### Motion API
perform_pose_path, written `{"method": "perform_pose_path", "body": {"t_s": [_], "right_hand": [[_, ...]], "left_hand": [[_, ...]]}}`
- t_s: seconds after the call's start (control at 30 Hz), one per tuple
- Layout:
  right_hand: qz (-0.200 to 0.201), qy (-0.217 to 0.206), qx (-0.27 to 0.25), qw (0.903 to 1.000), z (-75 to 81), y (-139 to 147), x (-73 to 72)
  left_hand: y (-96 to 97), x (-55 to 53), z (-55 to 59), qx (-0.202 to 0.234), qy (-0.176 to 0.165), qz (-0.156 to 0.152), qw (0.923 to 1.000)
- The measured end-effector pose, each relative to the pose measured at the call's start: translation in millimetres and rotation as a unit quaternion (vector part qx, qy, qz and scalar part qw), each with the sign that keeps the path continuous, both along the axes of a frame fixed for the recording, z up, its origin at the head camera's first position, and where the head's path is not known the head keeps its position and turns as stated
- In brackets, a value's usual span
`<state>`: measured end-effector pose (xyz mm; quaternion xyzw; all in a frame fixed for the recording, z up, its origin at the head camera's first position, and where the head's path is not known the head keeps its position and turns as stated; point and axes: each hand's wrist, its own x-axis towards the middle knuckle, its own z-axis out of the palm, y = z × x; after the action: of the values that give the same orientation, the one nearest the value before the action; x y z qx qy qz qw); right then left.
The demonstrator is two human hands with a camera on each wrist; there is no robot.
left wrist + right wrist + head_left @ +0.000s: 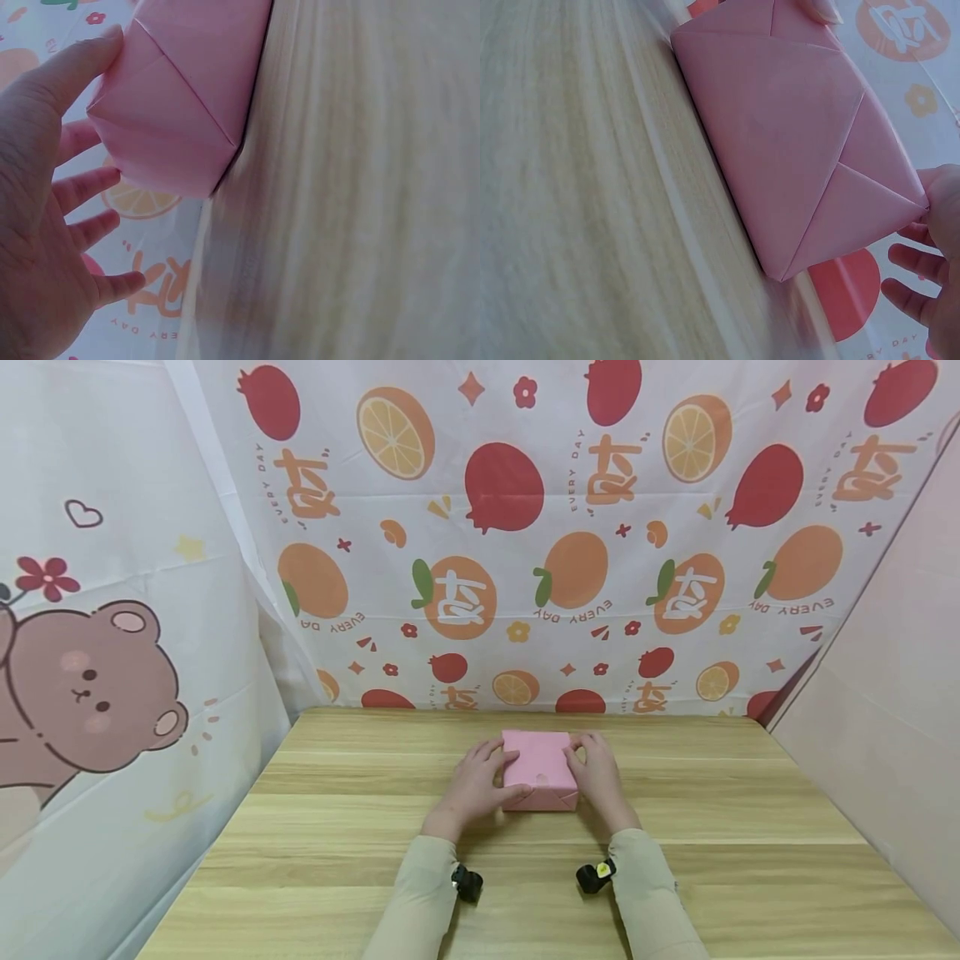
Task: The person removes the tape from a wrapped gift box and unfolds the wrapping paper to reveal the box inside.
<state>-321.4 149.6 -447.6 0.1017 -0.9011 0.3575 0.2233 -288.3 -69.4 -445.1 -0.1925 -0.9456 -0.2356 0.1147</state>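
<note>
A small pink paper box point(538, 758) sits on the wooden tabletop, with a small rounded mark near the front of its top. Diagonal folds cross its sides, as the box point(780, 112) shows in the right wrist view. My left hand point(477, 781) touches its left side, thumb at the front top edge and fingertips along the left edge. In the left wrist view, the fingers of that hand point(45, 210) are spread and fairly straight. My right hand point(597, 777) rests against the right edge, thumb near the top and fingers toward the back corner.
The wooden table point(337, 860) reaches back to a fruit-print curtain point(495, 560). A bear-print cloth point(202, 827) hangs at the left and a pale panel point(885, 710) stands at the right. Each sleeve carries a small black camera, such as the left camera point(468, 884).
</note>
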Motion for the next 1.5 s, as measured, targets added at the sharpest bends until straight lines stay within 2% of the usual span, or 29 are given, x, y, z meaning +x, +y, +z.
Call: {"method": "perform_pose_path", "body": {"t_s": [0.43,0.73,1.13,1.4,1.5], "right_hand": [[-0.042,0.004,-0.014,0.9990,-2.1,4.6,1.8],[-0.085,-0.056,-0.039,0.9941,0.2,11.4,3.1],[-0.077,-0.072,-0.033,0.9939,0.2,14.8,2.4],[-0.079,-0.055,-0.030,0.9949,0.0,13.9,1.6],[-0.077,-0.056,-0.034,0.9948,0.4,13.6,1.3]], "left_hand": [[0.9,1.3,2.2,0.013,-0.010,-0.005,0.9998],[0.4,0.8,0.8,0.019,-0.010,-0.006,0.9998],[-0.4,1.8,1.7,0.026,-0.017,-0.009,0.9995],[-0.5,0.8,2.0,0.031,-0.018,-0.011,0.9993],[-0.5,0.7,3.0,0.027,-0.007,-0.003,0.9996]]}}
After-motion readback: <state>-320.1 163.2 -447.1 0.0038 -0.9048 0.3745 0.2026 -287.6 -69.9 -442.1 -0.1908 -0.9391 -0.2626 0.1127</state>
